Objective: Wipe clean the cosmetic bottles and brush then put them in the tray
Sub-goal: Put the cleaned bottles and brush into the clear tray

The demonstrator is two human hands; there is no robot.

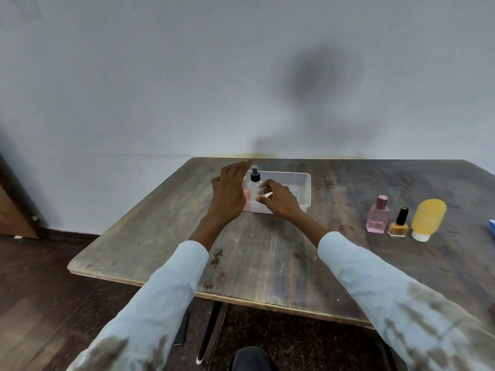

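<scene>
On the table (267, 258), a clear tray (304, 184) holds an upright clear spray bottle (254, 187) with a black top, beside something pink that is mostly hidden. The left hand (230, 194) hovers just left of the bottle, fingers loosely spread and holding nothing. The right hand (278, 200) has curled fingers at the bottle's side; whether it grips is unclear. Well apart, to the right, stand a pink bottle (377, 218), nail polish (398, 224) and a yellow tube (427, 222).

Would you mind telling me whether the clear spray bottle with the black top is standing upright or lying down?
Upright: the spray bottle stands in the tray, black top up, right hand fingers around it.
</scene>
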